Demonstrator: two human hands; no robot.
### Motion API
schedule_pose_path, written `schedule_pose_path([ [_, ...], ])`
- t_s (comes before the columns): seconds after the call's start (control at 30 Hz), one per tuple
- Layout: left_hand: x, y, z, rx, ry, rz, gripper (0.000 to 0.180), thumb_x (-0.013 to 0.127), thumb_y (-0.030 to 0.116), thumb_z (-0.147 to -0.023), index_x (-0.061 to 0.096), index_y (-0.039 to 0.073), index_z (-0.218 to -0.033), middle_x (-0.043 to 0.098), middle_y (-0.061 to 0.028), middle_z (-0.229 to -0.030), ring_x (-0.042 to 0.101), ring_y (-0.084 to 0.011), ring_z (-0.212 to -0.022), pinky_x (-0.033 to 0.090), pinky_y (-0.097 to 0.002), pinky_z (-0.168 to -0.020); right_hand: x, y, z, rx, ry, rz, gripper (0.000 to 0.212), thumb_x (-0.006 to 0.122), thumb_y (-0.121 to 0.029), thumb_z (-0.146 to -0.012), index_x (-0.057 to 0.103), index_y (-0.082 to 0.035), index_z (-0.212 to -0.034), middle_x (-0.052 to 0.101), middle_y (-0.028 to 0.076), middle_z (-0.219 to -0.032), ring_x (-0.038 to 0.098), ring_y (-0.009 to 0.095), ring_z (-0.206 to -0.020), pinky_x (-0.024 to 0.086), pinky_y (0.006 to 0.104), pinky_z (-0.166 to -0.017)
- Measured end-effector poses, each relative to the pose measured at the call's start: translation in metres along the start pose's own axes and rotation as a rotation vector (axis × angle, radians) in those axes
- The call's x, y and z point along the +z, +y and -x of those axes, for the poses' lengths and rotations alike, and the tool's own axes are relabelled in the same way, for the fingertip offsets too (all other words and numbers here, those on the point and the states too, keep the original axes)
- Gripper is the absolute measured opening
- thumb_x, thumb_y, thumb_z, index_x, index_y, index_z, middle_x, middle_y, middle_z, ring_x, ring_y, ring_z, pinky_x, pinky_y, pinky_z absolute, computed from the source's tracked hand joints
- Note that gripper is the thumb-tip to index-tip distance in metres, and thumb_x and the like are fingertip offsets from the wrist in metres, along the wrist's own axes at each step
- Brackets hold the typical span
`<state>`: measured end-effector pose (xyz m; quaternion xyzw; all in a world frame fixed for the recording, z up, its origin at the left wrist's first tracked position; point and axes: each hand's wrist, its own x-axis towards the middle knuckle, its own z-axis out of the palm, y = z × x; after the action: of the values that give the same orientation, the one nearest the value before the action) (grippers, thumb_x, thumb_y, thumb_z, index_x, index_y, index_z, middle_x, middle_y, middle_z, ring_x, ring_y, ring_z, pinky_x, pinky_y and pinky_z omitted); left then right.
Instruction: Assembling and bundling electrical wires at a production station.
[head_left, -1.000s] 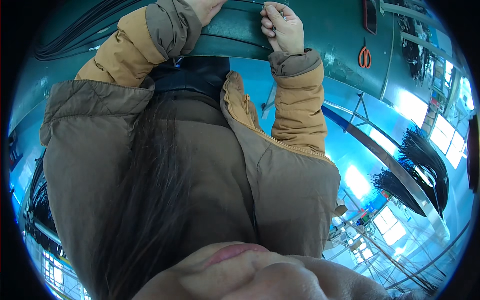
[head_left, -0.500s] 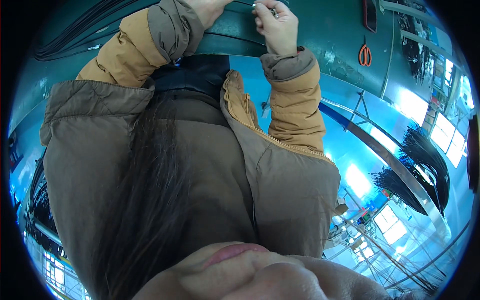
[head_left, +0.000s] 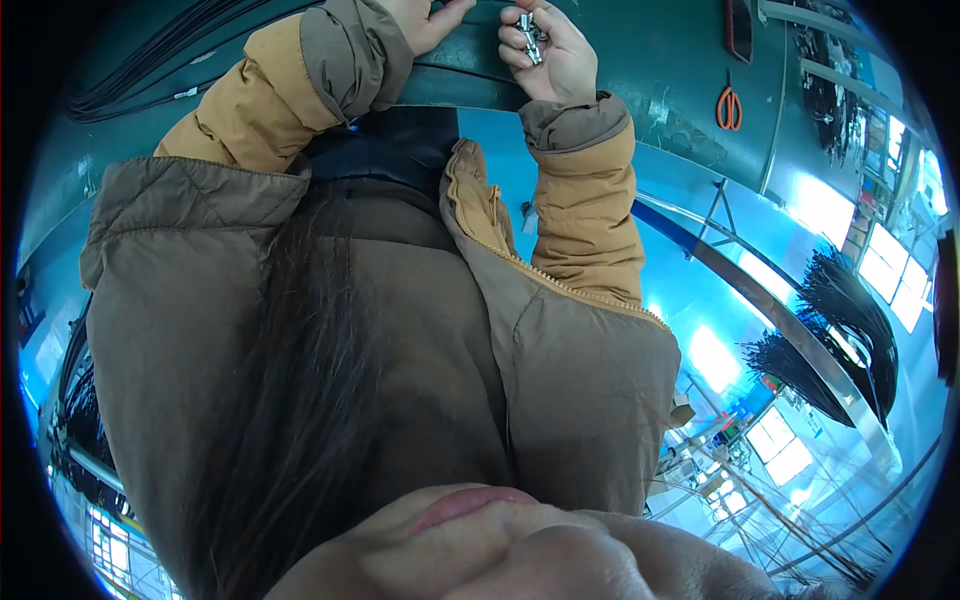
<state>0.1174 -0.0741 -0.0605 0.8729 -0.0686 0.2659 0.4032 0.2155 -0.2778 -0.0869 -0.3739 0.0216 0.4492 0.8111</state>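
At the top edge is my left hand, its thumb pressed in and most of its fingers cut off by the picture's edge. It appears to pinch a thin black cable, of which only a dark strip shows at the very top. My right hand is to its right, palm partly turned up. Its curled fingers hold several small shiny metal fittings against the palm; the fingertips' upper part runs out of view. Another black cable lies across the green tabletop below the hands.
A bundle of black cables spreads over the table at the left. Orange-handled scissors and a dark phone-like object lie to the right. Further right, black cable bundles hang over a metal rail.
My right hand has rolled open slightly, bringing the metal fittings into view. My left hand has shifted a little right, and the cable between the hands has risen mostly out of view.
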Motion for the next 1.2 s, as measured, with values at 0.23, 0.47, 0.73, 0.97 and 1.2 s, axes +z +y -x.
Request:
schedule_pose_path([
  [0.23,-0.001,0.006,-0.002,0.034,-0.075,-0.024,0.009,0.072,0.003,-0.088,0.067,0.004,-0.095,0.063,-0.0163,-0.086,0.065,-0.0371,-0.079,0.055,-0.0417,-0.069,-0.013,0.007,-0.004,-0.077,0.014,0.035,0.012,0.056,-0.011,-0.106,0.059,-0.005,-0.116,0.064,0.011,-0.098,0.054,0.016,-0.071,0.042,0.025,-0.053],
  [0.47,-0.001,0.003,0.002,0.034,-0.135,-0.033,0.009,0.072,0.006,-0.09,0.068,0.005,-0.097,0.063,-0.0163,-0.088,0.065,-0.0374,-0.08,0.055,-0.0424,-0.07,-0.011,0.009,-0.007,-0.153,0.125,0.105,0.007,0.061,-0.011,-0.104,0.06,-0.006,-0.109,0.065,0.009,-0.095,0.054,0.012,-0.068,0.043,0.0217,-0.051],
  [0.73,0.001,0.002,0.002,0.002,-0.16,-0.038,0.01,0.071,0.007,-0.09,0.068,0.005,-0.099,0.064,-0.0169,-0.089,0.066,-0.038,-0.081,0.056,-0.0427,-0.071,-0.007,0.016,-0.014,-0.194,0.19,0.067,0.014,0.061,-0.009,-0.104,0.06,-0.003,-0.117,0.064,0.007,-0.097,0.057,0.012,-0.073,0.046,0.0223,-0.056],
  [0.97,0.0,0.002,0.002,0.001,-0.114,-0.044,0.01,0.071,0.006,-0.09,0.068,0.005,-0.099,0.064,-0.0171,-0.089,0.065,-0.0379,-0.081,0.055,-0.0424,-0.072,-0.008,0.015,-0.015,-0.18,0.168,0.109,0.025,0.063,-0.007,-0.103,0.058,0.0,-0.126,0.06,0.007,-0.096,0.059,0.013,-0.077,0.048,0.0236,-0.059],
  [1.2,0.006,-0.005,0.002,-0.002,-0.111,-0.05,0.009,0.071,0.005,-0.089,0.067,0.005,-0.098,0.064,-0.017,-0.088,0.065,-0.0383,-0.082,0.055,-0.0432,-0.072,-0.01,0.018,-0.013,-0.23,0.126,0.067,0.01,0.064,-0.008,-0.103,0.063,-0.003,-0.112,0.061,0.004,-0.089,0.06,0.013,-0.077,0.049,0.0233,-0.059],
])
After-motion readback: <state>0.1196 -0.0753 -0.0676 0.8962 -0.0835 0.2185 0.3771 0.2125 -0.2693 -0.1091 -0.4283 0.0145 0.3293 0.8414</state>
